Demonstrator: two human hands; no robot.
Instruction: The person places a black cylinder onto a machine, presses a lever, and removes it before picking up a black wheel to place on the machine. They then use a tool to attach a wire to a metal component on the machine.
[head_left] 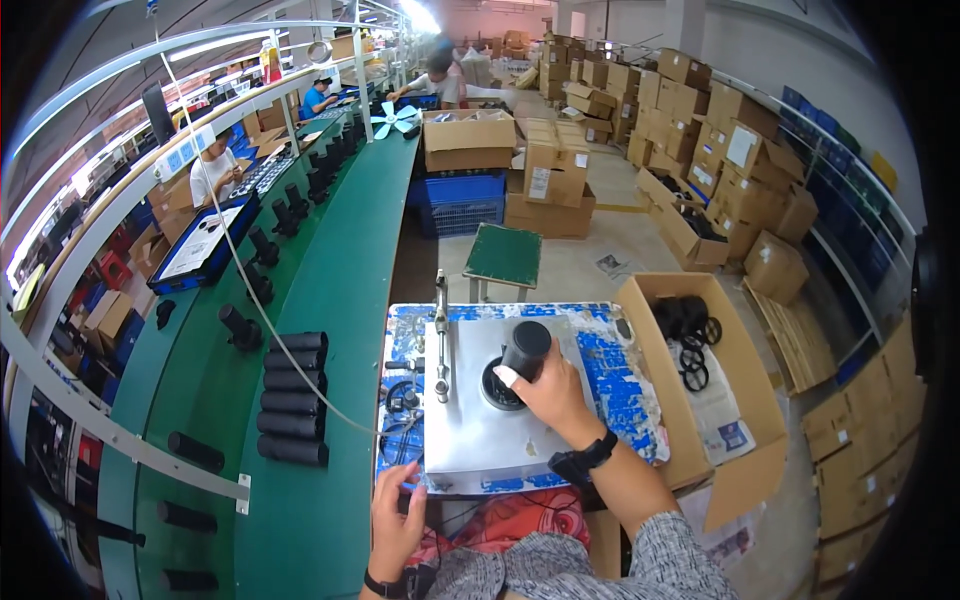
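Observation:
My right hand (552, 392) is wrapped round a black cylinder (530, 345), which stands slightly tilted over a round black ring (500, 385) on a metal plate (470, 445). Its lower end is partly hidden by my thumb, so I cannot tell how deep it sits in the ring. A metal lever clamp (441, 340) rises from the plate's left side. Near the front left edge of the worn blue and white table (625, 385), my left hand (396, 515) has its fingers apart, with nothing clearly held. Black wheel-like parts (402, 397) lie left of the plate.
A green conveyor bench (340, 250) runs along the left, bearing several black tubes (293, 415) in a row. To the right, an open carton (655, 420) holds black ringed parts (693, 360). A green stool (503, 255) stands beyond the table. Co-workers sit across the bench.

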